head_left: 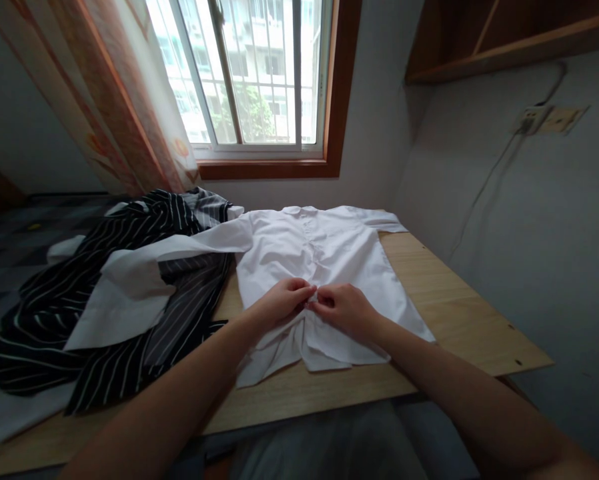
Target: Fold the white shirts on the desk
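A white button-up shirt [279, 247] lies spread front side up, its collar toward the window and its hem toward me. One sleeve stretches left over dark striped clothing; the other reaches to the back right. Both hands meet at the lower front placket. My left hand [288, 297] pinches the cloth between thumb and fingers. Right beside it, my right hand [344, 308] is also closed on the placket, fingertips nearly touching the left ones. Any button between the fingertips is too small to make out. Below the hands the fabric bunches into folds.
A wooden board [459, 313] supports the shirt. Black-and-white striped clothes [114, 320] are heaped on the left. Behind stand a window [249, 80] and a patterned curtain [124, 100]. On the right wall are a socket [529, 120] with a hanging cable and a shelf [509, 57].
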A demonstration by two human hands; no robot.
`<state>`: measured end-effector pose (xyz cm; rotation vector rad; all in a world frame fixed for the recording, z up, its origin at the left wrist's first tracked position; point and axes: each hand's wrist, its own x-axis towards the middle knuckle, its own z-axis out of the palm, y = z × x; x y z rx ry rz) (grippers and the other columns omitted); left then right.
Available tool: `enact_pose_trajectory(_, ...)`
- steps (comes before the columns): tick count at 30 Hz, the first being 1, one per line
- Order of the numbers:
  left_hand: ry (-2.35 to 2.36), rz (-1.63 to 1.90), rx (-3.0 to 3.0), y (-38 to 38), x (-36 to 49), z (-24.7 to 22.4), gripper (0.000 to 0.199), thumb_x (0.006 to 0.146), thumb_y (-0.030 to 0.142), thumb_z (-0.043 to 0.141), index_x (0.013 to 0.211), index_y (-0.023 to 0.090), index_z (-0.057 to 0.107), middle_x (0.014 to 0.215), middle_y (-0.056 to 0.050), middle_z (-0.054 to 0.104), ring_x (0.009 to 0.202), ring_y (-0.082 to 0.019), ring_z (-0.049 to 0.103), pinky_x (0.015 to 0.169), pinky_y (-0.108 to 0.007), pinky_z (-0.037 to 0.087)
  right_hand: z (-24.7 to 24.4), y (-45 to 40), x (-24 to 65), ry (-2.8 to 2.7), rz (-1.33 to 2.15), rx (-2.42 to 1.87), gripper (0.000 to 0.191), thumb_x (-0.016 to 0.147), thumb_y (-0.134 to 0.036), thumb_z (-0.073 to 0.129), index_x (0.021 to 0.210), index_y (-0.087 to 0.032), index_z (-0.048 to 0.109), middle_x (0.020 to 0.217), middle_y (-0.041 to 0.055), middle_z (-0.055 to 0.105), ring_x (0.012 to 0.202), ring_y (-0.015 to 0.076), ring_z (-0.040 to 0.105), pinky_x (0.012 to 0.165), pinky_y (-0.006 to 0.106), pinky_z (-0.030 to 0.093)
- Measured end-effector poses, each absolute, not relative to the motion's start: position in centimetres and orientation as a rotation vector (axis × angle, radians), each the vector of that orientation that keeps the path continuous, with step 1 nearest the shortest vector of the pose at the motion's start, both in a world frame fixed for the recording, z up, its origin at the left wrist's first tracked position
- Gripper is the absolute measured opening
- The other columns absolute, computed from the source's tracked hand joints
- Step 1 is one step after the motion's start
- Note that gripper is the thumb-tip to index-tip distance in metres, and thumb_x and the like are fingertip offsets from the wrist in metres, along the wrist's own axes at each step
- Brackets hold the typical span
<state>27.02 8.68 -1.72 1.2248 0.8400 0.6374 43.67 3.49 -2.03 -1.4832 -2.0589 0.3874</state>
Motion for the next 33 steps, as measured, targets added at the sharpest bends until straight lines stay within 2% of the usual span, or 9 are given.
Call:
enact_pose_trajectory(6, 0.809, 0.682, 1.183, 8.60, 26.95, -1.65, 0.031, 0.060, 0.036, 0.081, 0.068, 0.015, 0.060, 0.059, 0.003, 0.054, 0.055, -0.007, 0.046, 0.052, -0.020, 0.033, -1.61, 3.26, 43.58, -2.069, 0.367, -1.479, 0.035, 0.087, -0.033, 0.061, 0.058, -0.018, 0.050, 0.055, -0.0034, 0.050, 0.053, 0.0087, 0.039, 0.053, 0.026, 0.020)
enact_pose_trajectory(14, 0.879, 0.679, 1.183, 8.96, 26.82, -1.98, 0.032, 0.063, 0.035, 0.082, 0.069, 0.014, 0.060, 0.058, 0.002, 0.054, 0.053, -0.007, 0.049, 0.051, -0.020, 0.036, -1.64, 3.31, 43.63, -2.084, 0.386, -1.476, 0.034, 0.087, -0.034, 0.063, 0.059, -0.018, 0.052, 0.057, -0.0034, 0.050, 0.054, 0.0089, 0.039, 0.054, 0.026, 0.021)
enact_pose_trajectory(26, 0.838, 0.681, 0.977, 9.34, 26.59, -1.56, 0.021, 0.065, 0.017, 0.082, 0.077, 0.011, 0.065, 0.068, -0.001, 0.061, 0.058, -0.006, 0.056, 0.055, -0.016, 0.044, -1.85, 3.43, 43.77, -2.075, 0.406, -1.406, 0.036, 0.088, -0.034, 0.060, 0.059, -0.018, 0.046, 0.056, -0.0047, 0.046, 0.053, 0.0089, 0.038, 0.054, 0.026, 0.021)
enact_pose_trajectory(33, 0.856, 0.675, 0.961, 9.40, 26.73, -1.60, 0.017, 0.066, 0.013, 0.078, 0.076, 0.010, 0.064, 0.066, -0.001, 0.061, 0.055, -0.006, 0.055, 0.054, -0.016, 0.042, -1.79, 3.39, 43.91, -2.103, 0.447, -1.370, 0.036, 0.090, -0.035, 0.059, 0.060, -0.018, 0.048, 0.057, -0.0043, 0.047, 0.055, 0.0095, 0.040, 0.055, 0.025, 0.024)
